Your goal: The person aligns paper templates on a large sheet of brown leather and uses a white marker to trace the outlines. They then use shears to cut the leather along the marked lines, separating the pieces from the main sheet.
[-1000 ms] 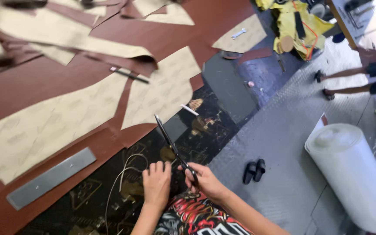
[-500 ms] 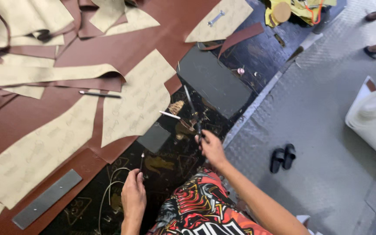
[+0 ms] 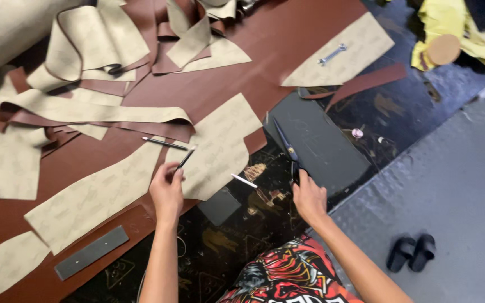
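Grips a dark pen (image 3: 186, 157) in the left hand (image 3: 166, 191), fingers closed round the lower barrel, tip pointing up and away from the knuckles onto a beige pattern piece (image 3: 220, 140). Holds the scissors (image 3: 286, 147) in the right hand (image 3: 309, 197), closed over the handles, with the blades reaching forward of the fingers across a dark grey sheet (image 3: 321, 146); cannot tell whether the blades are parted. Shows the pattern piece lying flat on brown leather (image 3: 209, 90), directly ahead of the left hand and partly beneath its fingertips. Shows a second pen (image 3: 165, 143) just beyond the left hand, a white marking stick (image 3: 244, 180) between the two hands, and a small dark square (image 3: 220, 206) near the left wrist on the inner side. Shows a grey metal bar (image 3: 91, 252) to the outer side of the left forearm, well apart. Judged as the marking step: pen set at the edge of the pattern piece, scissors kept ready but not at the leather. For the next stroke, keep the pattern piece pressed flat against shifting, run the tip tight along its edge, and keep the scissor blades away from the leather.
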